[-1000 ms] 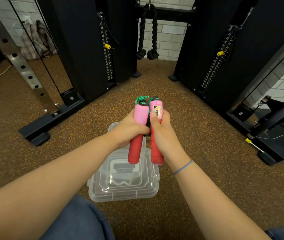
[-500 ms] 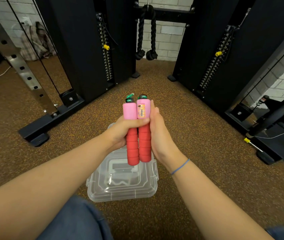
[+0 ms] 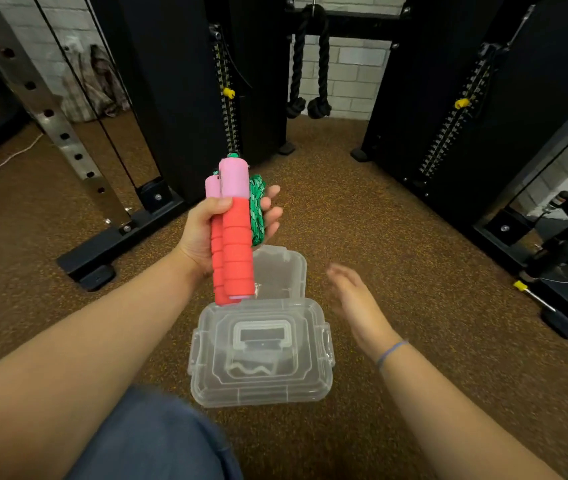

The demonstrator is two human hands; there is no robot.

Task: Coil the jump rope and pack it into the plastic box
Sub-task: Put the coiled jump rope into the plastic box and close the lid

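Observation:
My left hand (image 3: 206, 230) grips the jump rope (image 3: 235, 237): two pink-and-red handles held upright side by side, with the green coiled cord (image 3: 256, 209) pressed against my fingers behind them. The bundle hangs just above the far end of the clear plastic box (image 3: 310, 386) on the floor. The box's lid, with a moulded handle, appears to lie shut on top. A second clear piece (image 3: 282, 268) lies just beyond it. My right hand (image 3: 358, 299) is blurred, empty, fingers spread, to the right of the box.
Brown speckled gym floor all around. Black cable-machine towers (image 3: 178, 81) stand left and right with weight stacks, and a black rope attachment (image 3: 310, 64) hangs between them. A steel rack upright (image 3: 33, 91) slants at left. My knee (image 3: 158, 441) is at the bottom.
My right hand has let go of the handles and dropped to the right of the box. My left hand now holds both handles and the coil alone, tilted slightly left.

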